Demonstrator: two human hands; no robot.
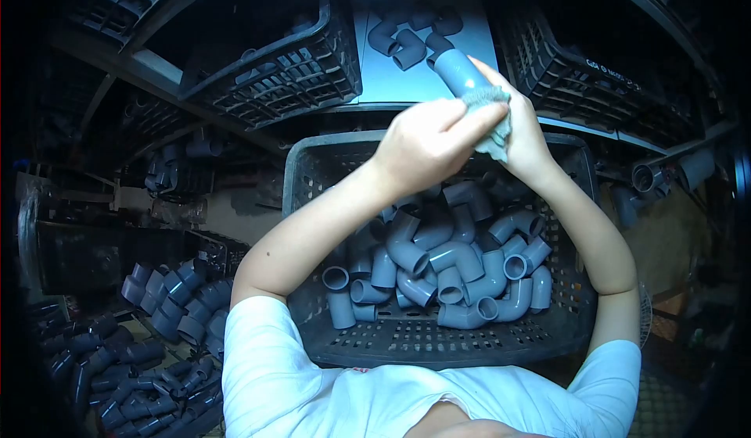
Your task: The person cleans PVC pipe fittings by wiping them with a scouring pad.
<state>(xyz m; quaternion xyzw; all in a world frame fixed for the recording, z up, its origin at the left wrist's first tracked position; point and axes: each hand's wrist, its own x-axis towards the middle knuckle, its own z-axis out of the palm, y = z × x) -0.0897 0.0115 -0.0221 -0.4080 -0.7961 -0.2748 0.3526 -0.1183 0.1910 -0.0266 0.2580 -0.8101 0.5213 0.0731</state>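
Observation:
My right hand (526,129) is wrapped round a grey pipe elbow (460,72), held up above the far rim of a black crate (438,352). A light green cloth (494,142) is pinched in my left hand (426,142) and pressed against the near end of that elbow. Part of the elbow is hidden by the cloth and my fingers. Below my hands, the crate holds many loose grey elbows (458,262) lying at mixed angles.
Several grey elbows (409,49) lie on a white surface (375,78) beyond the crate. Black crates stand at the back left (289,78) and back right (579,78). More grey fittings (176,293) are piled at the lower left, and others (657,178) sit at the right.

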